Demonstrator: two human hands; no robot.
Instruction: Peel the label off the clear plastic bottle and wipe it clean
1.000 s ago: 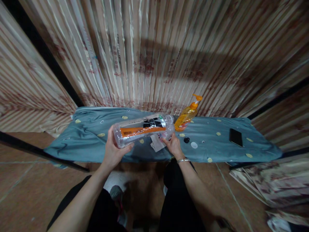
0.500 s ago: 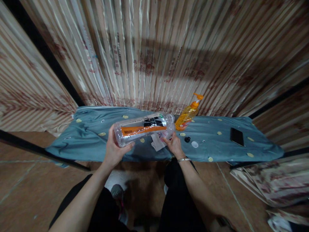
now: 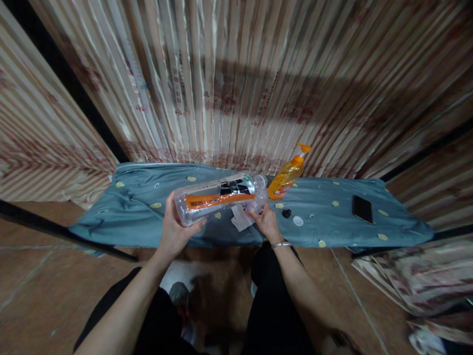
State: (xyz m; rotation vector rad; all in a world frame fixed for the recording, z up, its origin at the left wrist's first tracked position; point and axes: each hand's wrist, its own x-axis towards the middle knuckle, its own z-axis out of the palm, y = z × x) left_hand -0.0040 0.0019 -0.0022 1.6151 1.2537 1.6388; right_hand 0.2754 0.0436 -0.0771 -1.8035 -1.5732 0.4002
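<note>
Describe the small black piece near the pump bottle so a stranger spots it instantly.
Find the blue-green cloth, then the orange pump bottle standing on it. The small black piece lies on the cloth, nearer the wearer than that bottle. It is roundish, unlike the black rectangle, and dark, unlike the white disc beside it.

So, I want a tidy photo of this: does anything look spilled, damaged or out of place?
Only minor things: a small black piece and a white disc lie loose on the cloth, which is creased. No spill or damage stands out.
</note>
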